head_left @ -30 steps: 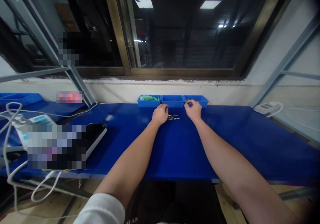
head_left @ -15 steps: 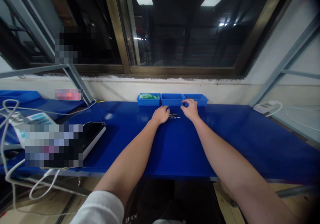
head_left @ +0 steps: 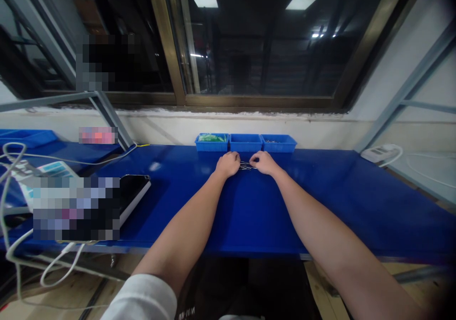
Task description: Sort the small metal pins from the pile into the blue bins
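Several thin metal rods lie in a loose small pile on the blue table, between my two hands. My left hand rests at the left end of the pile with its fingers curled in; what they hold, if anything, is hidden. My right hand is at the right end, thumb and finger bent together at the rods; too small to tell what sits between the tips. Behind the hands stand three blue bins: the left bin has green packets, the middle bin shows nothing inside, and the right bin holds small metal pieces.
The blue table runs up to the wall under a window. At left, a dark flat device, partly blurred out, lies beside white cables. A white power strip sits by the right-hand frame.
My right hand has come down and toward me from the right bin to the rods, its thumb and finger drawing closer together. The left hand has stayed in place.
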`<state>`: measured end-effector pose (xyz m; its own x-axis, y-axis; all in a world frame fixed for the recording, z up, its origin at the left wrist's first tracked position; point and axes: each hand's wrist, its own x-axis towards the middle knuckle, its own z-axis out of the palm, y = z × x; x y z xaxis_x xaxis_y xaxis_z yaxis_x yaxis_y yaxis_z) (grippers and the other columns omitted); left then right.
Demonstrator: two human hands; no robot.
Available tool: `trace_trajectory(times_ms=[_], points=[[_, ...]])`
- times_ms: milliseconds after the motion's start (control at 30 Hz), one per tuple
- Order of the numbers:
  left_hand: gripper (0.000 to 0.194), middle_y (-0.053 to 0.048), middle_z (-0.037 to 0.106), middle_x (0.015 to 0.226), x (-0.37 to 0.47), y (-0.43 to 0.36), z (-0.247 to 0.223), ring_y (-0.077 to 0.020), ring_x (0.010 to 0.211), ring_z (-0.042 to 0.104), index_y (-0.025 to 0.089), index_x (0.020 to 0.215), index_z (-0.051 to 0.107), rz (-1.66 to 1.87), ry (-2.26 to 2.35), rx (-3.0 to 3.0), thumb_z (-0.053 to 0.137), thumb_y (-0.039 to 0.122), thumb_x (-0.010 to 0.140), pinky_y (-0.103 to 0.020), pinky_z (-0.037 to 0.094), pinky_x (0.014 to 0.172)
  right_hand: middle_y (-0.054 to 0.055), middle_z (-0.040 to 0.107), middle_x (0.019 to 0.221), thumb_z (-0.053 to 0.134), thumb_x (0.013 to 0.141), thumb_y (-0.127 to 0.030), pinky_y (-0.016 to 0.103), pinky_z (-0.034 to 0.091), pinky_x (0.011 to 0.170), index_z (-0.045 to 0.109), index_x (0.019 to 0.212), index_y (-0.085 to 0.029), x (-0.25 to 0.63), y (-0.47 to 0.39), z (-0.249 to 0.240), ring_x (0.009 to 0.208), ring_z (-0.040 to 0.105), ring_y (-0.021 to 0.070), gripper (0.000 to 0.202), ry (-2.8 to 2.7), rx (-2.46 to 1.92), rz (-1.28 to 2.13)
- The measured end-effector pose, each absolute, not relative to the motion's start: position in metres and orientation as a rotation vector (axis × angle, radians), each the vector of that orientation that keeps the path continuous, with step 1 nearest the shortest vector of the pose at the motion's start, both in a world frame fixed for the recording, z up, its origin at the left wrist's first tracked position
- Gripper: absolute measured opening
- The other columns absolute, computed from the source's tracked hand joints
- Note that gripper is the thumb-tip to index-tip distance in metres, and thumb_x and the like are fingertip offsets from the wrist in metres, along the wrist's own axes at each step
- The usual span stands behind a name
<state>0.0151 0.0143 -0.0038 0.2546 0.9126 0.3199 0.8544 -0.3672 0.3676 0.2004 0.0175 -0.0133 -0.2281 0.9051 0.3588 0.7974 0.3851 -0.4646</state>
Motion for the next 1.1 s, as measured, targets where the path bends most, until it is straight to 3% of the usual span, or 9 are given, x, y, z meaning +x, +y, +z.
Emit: trace_trajectory(times_ms=[133,400,567,700,800,967,1100], points=[[0.029,-0.007,0.065,0.102,0.016,0.014,-0.005,-0.0197,0.096,0.06,0.021,0.093,0.064,0.736,1.652,2.431,0.036,0.03,0.09,-0.03,0.044,0.086,0.006,0.064,0.086,0.059,0.074,-0.021,0.031,0.04,0.083,0.071,0.075,-0.02,0.201,0.019,-0.015,0.084,0.055,0.0191,0.012,-2.071,-1.448,0.257],[0.027,-0.006,0.063,0.107,0.019,0.01,-0.002,-0.0178,0.101,0.058,0.019,0.105,0.063,0.892,1.348,2.6,0.044,0.028,0.087,-0.028,0.043,0.092,0.004,0.067,0.078,0.053,0.079,-0.025,0.027,0.043,0.068,0.066,0.083,-0.017,0.198,0.018,-0.012,0.07,0.057,0.0153,0.016,-1.964,-1.322,0.443],[0.024,-0.006,0.065,0.091,0.02,0.009,0.0,-0.0169,0.088,0.059,0.019,0.091,0.066,0.907,1.287,2.667,0.043,0.026,0.089,-0.028,0.045,0.085,0.003,0.065,0.074,0.055,0.073,-0.026,0.027,0.043,0.068,0.063,0.076,-0.015,0.192,0.012,-0.006,0.067,0.056,0.0141,0.014,-1.875,-1.169,0.614],[0.024,-0.005,0.065,0.092,0.02,0.009,0.002,-0.0164,0.088,0.059,0.02,0.092,0.067,0.941,1.345,2.624,0.043,0.026,0.089,-0.027,0.045,0.084,0.001,0.063,0.067,0.062,0.065,-0.034,0.026,0.042,0.059,0.063,0.075,-0.016,0.193,0.009,0.0,0.059,0.053,0.0124,0.021,-1.729,-1.081,0.858],[0.025,-0.004,0.065,0.092,0.021,0.008,0.003,-0.0163,0.089,0.06,0.021,0.093,0.067,0.909,1.323,2.622,0.043,0.029,0.09,-0.027,0.045,0.085,0.001,0.062,0.062,0.06,0.065,-0.037,0.025,0.04,0.053,0.064,0.072,-0.016,0.195,0.008,0.002,0.053,0.051,0.0118,0.022,-1.646,-1.064,0.93],[0.027,-0.007,0.063,0.106,0.021,0.009,0.0,-0.0182,0.099,0.058,0.019,0.106,0.062,1.005,1.453,2.534,0.043,0.029,0.09,-0.029,0.043,0.091,0.003,0.065,0.065,0.055,0.067,-0.031,0.03,0.044,0.065,0.066,0.069,-0.017,0.196,0.012,0.002,0.063,0.057,0.0166,0.018,-1.623,-1.193,0.497],[0.027,-0.008,0.061,0.11,0.02,0.009,-0.001,-0.0195,0.101,0.058,0.019,0.109,0.06,0.984,1.643,2.433,0.042,0.023,0.089,-0.03,0.043,0.092,0.006,0.068,0.082,0.054,0.07,-0.026,0.037,0.042,0.084,0.067,0.088,-0.018,0.195,0.022,0.005,0.086,0.056,0.0222,0.024,-1.662,-1.323,0.068]])
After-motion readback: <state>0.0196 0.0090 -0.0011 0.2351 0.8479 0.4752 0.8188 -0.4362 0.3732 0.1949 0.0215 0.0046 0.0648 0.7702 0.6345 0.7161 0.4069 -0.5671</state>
